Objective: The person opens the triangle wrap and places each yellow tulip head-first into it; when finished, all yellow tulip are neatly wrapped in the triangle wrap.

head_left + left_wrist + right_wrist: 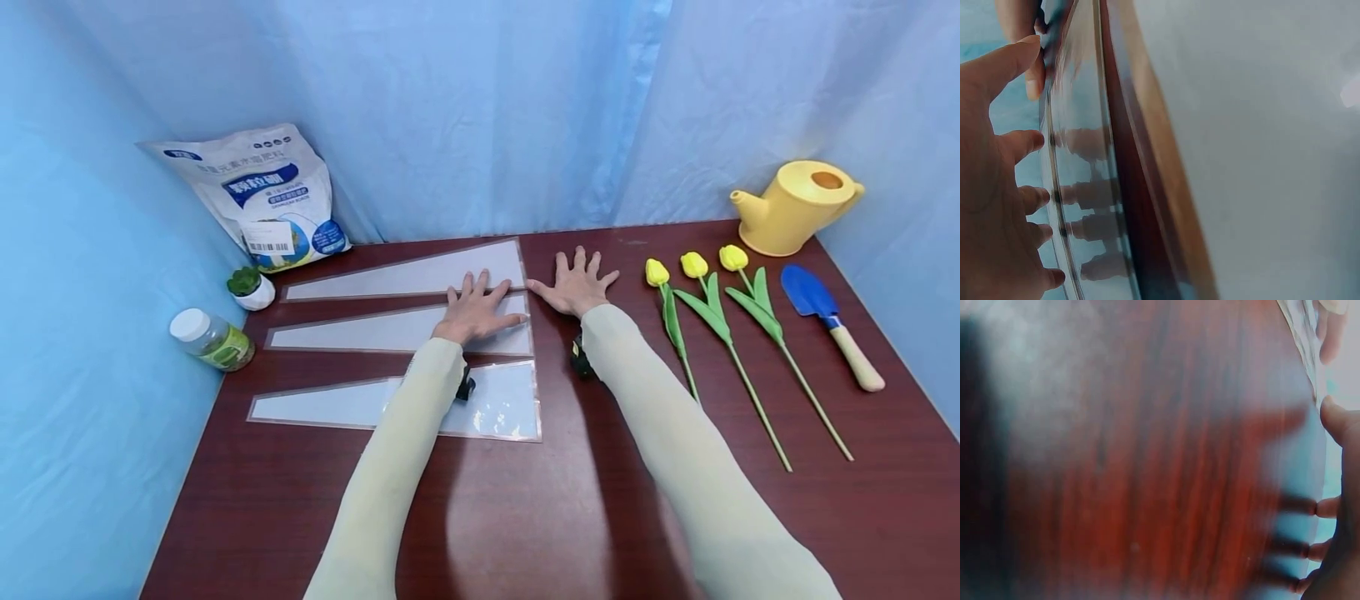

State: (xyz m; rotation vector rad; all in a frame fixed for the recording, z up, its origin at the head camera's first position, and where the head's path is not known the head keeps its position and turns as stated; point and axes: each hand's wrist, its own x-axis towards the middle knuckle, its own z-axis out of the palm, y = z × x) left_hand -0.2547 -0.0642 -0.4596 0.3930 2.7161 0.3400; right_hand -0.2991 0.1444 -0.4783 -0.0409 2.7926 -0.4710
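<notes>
Spreading wide, your left hand [474,315] rests across the farther 2 of 3 tapered laminated sheets [367,331] on the reddish-brown tabletop [525,517]. Your right hand [577,285], also splayed wide, lies just beside the farthest sheet [408,272], left of 3 yellow tulips [705,314].

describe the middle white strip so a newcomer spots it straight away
On the dark red table, look left of the yellow tulips. The middle strip, white and tapering, lies between the far strip and the near strip, the only one flanked on both sides.
</notes>
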